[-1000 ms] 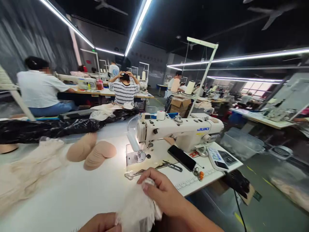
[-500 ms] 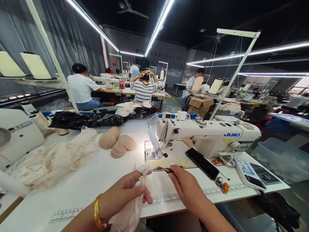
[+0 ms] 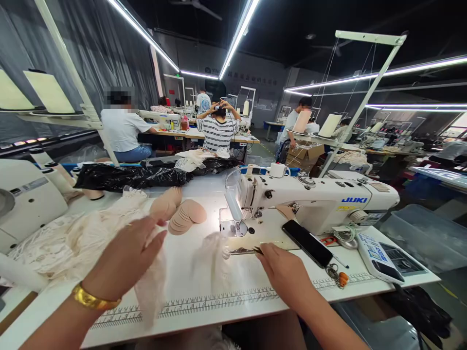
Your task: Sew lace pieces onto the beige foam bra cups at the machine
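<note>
left of the sewing machine (image 3: pixel 317 197), the left hand (image 3: pixel 126 255) blurs by sheer fabric (image 3: pixel 151 287), grip unclear; in front, the right hand (image 3: pixel 286 274) has fingers clamped on snips (image 3: pixel 258 250).

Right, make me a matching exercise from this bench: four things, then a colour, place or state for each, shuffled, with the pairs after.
1. Right hand
2. Phone
3. Bracelet
4. Charm

A. Orange, beside metal rings
B. Black, in front of the JUKI sewing machine
C. Holding a small dark-tipped tool
D. Gold, around the left wrist

Pairs: 1-C, 2-B, 3-D, 4-A
</note>
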`<state>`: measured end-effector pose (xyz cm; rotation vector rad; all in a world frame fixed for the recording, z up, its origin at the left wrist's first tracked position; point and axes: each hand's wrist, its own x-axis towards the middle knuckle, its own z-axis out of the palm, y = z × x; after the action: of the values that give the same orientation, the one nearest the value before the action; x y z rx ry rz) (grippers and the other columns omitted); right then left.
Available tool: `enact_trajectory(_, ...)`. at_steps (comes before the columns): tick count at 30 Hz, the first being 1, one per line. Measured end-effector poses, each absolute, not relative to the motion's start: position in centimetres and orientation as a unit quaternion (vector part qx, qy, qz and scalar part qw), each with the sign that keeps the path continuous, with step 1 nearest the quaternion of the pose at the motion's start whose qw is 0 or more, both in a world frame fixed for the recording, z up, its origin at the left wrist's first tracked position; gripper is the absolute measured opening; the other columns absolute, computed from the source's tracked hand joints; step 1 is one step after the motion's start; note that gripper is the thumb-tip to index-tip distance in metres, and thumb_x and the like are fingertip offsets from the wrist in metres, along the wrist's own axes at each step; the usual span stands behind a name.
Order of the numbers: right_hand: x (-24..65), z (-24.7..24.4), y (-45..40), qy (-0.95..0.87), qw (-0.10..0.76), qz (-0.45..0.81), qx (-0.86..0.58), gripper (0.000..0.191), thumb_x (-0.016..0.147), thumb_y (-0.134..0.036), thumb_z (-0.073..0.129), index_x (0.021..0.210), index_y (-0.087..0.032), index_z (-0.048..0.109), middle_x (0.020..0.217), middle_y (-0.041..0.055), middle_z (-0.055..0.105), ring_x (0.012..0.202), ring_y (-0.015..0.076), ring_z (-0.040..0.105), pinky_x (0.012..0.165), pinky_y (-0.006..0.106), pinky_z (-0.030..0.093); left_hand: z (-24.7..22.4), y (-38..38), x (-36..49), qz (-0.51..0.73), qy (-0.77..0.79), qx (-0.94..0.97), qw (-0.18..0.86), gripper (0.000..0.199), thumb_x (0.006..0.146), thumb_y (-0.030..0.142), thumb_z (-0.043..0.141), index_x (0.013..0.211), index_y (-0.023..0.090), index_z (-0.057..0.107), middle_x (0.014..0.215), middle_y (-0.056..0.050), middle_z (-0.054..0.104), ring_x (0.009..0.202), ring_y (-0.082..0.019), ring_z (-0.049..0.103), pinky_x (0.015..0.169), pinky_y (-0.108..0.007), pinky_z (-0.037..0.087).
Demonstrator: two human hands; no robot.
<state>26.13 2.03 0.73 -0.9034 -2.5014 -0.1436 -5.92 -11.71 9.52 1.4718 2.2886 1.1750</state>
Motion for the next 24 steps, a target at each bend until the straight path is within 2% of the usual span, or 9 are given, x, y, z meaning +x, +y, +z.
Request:
enact_trajectory(3, 28.6, -0.7, 4.4, -0.891, 0.227, -0.095, -0.382, 0.016, 0.103, -0.024, 0.051, 0.11, -0.02, 0.065, 0.098, 0.0122, 0.071, 0.087, 0.0296, 0.066, 0.072, 0.037, 0.045, 9.5, -11.9, -7.7, 0.232, 0.81, 0.517, -0.151, 0.051, 0.096, 0.044, 0.042, 0.134, 0.014, 0.059, 0.137, -0.019, 0.06, 0.125, -0.043, 0.052, 0.101, -0.059, 0.04)
enact_trajectory(6, 28.2, -0.8, 4.2, -0.893, 0.263, -0.047, -0.363, 0.029, 0.102, -0.026, 0.056, 0.13, -0.02, 0.061, 0.122, 0.017, 0.066, 0.11, 0.036, 0.06, 0.088, 0.048, 0.048, 7.8, -11.2, -5.6, 0.199, 0.805, 0.554, -0.07, 0.053, 0.096, 0.049, 0.042, 0.131, 0.012, 0.057, 0.123, -0.019, 0.065, 0.114, -0.038, 0.059, 0.095, -0.055, 0.047)
enact_trajectory(10, 24.6, 0.1, 1.1, -0.905, 0.293, 0.139, -0.275, 0.033, 0.104, -0.026, 0.054, 0.137, -0.022, 0.054, 0.122, 0.0123, 0.063, 0.111, 0.0284, 0.058, 0.095, 0.045, 0.051, 5.2, -9.8, -2.1, 0.103, 0.805, 0.584, 0.015, 0.045, 0.096, 0.033, 0.041, 0.133, 0.013, 0.058, 0.127, -0.02, 0.063, 0.116, -0.041, 0.057, 0.087, -0.056, 0.05)
enact_trajectory(13, 21.7, 0.2, -1.1, -0.907, 0.295, 0.177, -0.244, 0.044, 0.096, -0.029, 0.07, 0.137, -0.021, 0.054, 0.124, 0.0119, 0.063, 0.11, 0.0302, 0.057, 0.095, 0.048, 0.05, 3.7, -8.9, -1.7, 0.103, 0.757, 0.645, 0.005, 0.049, 0.092, 0.02, 0.047, 0.14, 0.012, 0.055, 0.141, -0.022, 0.055, 0.127, -0.04, 0.052, 0.097, -0.054, 0.047)
enact_trajectory(16, 19.8, -0.4, -2.0, -0.914, 0.28, 0.173, -0.235, 0.05, 0.09, -0.019, 0.073, 0.137, -0.019, 0.054, 0.117, 0.0111, 0.067, 0.103, 0.0306, 0.057, 0.092, 0.049, 0.049, 2.6, -8.3, -2.0, 0.155, 0.677, 0.719, -0.025, 0.065, 0.085, 0.009, 0.05, 0.149, 0.02, 0.048, 0.158, -0.016, 0.044, 0.145, -0.036, 0.038, 0.111, -0.054, 0.035)
enact_trajectory(18, 19.2, -0.6, -1.8, -0.914, 0.289, 0.172, -0.225, 0.043, 0.091, -0.007, 0.062, 0.132, -0.02, 0.057, 0.106, 0.0085, 0.069, 0.096, 0.0279, 0.057, 0.087, 0.046, 0.048, 2.5, -8.1, -2.0, 0.174, 0.643, 0.746, -0.01, 0.064, 0.082, 0.005, 0.05, 0.142, 0.024, 0.054, 0.145, -0.013, 0.06, 0.136, -0.032, 0.05, 0.113, -0.055, 0.03)
enact_trajectory(20, 19.2, -0.6, -1.1, -0.906, 0.315, 0.177, -0.219, 0.045, 0.088, 0.0, 0.054, 0.128, -0.022, 0.058, 0.1, 0.0063, 0.068, 0.092, 0.0256, 0.056, 0.085, 0.043, 0.047, 3.1, -8.3, -1.6, 0.171, 0.64, 0.748, 0.041, 0.042, 0.083, 0.009, 0.052, 0.12, 0.022, 0.067, 0.106, -0.008, 0.076, 0.103, -0.028, 0.066, 0.107, -0.054, 0.035)
enact_trajectory(22, 19.7, -0.3, -0.3, -0.895, 0.336, 0.183, -0.227, 0.05, 0.084, 0.003, 0.053, 0.127, -0.022, 0.059, 0.098, 0.0059, 0.066, 0.091, 0.0249, 0.055, 0.085, 0.042, 0.047, 4.1, -8.7, -1.1, 0.176, 0.641, 0.736, 0.131, 0.016, 0.085, 0.017, 0.057, 0.092, 0.021, 0.07, 0.077, -0.003, 0.071, 0.076, -0.023, 0.065, 0.093, -0.046, 0.044)
enact_trajectory(24, 20.3, 0.3, 0.3, -0.886, 0.341, 0.194, -0.247, 0.045, 0.082, 0.003, 0.052, 0.116, -0.022, 0.065, 0.094, 0.0056, 0.063, 0.091, 0.0245, 0.055, 0.082, 0.039, 0.046, 5.3, -9.3, -0.8, 0.214, 0.6, 0.717, 0.283, 0.012, 0.085, 0.029, 0.063, 0.082, 0.02, 0.07, 0.072, -0.001, 0.068, 0.071, -0.02, 0.062, 0.078, -0.036, 0.048)
